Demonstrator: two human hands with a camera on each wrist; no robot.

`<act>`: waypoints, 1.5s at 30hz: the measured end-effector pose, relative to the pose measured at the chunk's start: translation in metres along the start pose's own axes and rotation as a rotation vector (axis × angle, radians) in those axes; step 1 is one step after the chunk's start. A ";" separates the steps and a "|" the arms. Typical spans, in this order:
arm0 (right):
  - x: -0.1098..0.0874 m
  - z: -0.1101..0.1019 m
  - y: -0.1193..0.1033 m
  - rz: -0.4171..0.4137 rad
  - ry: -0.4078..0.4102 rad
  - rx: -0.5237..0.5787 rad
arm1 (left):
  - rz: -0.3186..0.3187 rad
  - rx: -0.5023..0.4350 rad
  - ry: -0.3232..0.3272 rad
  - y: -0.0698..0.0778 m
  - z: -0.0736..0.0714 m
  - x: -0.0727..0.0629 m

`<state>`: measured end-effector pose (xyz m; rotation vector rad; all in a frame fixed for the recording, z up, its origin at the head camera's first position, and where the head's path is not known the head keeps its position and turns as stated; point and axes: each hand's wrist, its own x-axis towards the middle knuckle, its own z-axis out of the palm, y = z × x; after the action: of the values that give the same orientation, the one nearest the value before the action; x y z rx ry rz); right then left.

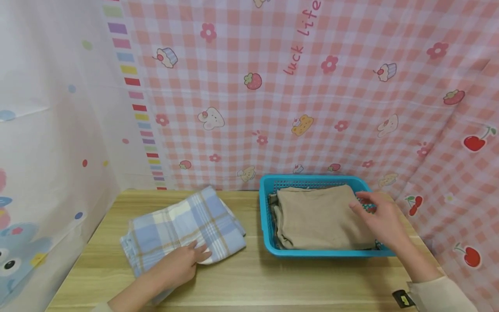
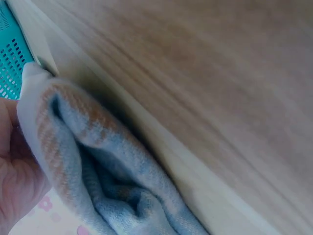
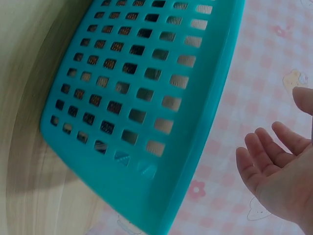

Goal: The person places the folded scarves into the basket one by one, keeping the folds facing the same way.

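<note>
Pink curtain (image 1: 280,104) behind basket (image 1: 312,253) | right hand (image 1: 383,219) spread | left hand (image 1: 179,265) loose on plaid cloth (image 1: 175,227)

Between 7 and 8 o'clock, the folded plaid cloth (image 1: 175,223) mixes light blue, white and cream, crossed by tan and white lines. At 4 o'clock, the plastic basket (image 1: 319,252) is turquoise-blue, the folded fabric (image 1: 315,216) within it plain khaki-tan. Yellowish-brown wood grain streaks the surface (image 1: 273,286). At 12 o'clock, the backdrop (image 1: 273,99) is pink-and-white gingham with pink flowers (image 1: 329,64) and reddish lettering (image 1: 302,39).
</note>
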<state>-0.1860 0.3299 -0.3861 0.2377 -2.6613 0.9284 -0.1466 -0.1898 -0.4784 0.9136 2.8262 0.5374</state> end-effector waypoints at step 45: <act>-0.006 0.041 -0.055 -0.140 -0.062 0.097 | 0.023 -0.253 -0.111 -0.003 -0.005 -0.029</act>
<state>-0.1761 0.2615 -0.3868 0.4754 -2.6180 1.0213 -0.1260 -0.2100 -0.4743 0.8975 2.5772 0.7990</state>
